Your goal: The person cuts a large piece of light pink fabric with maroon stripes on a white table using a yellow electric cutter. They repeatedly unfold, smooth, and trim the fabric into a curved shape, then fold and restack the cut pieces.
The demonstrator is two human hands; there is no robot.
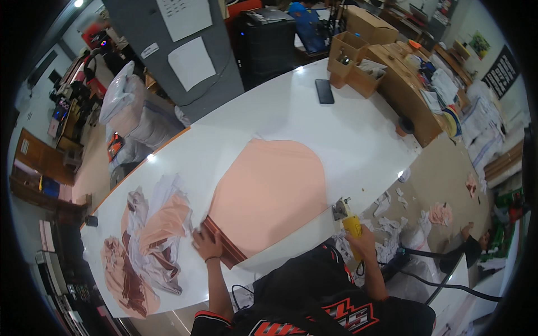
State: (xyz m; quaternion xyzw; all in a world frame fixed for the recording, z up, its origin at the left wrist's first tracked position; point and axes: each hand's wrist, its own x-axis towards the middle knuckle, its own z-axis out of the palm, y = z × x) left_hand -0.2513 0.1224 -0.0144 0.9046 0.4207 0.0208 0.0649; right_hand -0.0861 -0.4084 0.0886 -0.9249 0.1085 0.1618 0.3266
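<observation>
A large peach fabric piece (269, 190) with a rounded far right side lies flat on the white table (269, 119). Along its near left side runs a dark brown, strip-like edge (227, 246), and I cannot tell whether it is folded fabric or a separate bar. My left hand (207, 245) rests on the upper end of that strip, its fingers spread. Off the fabric's near right corner, my right hand (361, 242) is closed around a yellow handheld electric fabric cutter (351, 224). The cutter's metal head (341, 208) points away from me, beside the table's near edge.
Crumpled peach, brown and white fabric (159, 229) is heaped at the table's left. A phone (324, 92) and cardboard boxes (367, 77) sit at the far right. Fabric scraps (441, 214) litter the floor on the right, near another person's hand (466, 231). A black cable (448, 283) crosses the lower right.
</observation>
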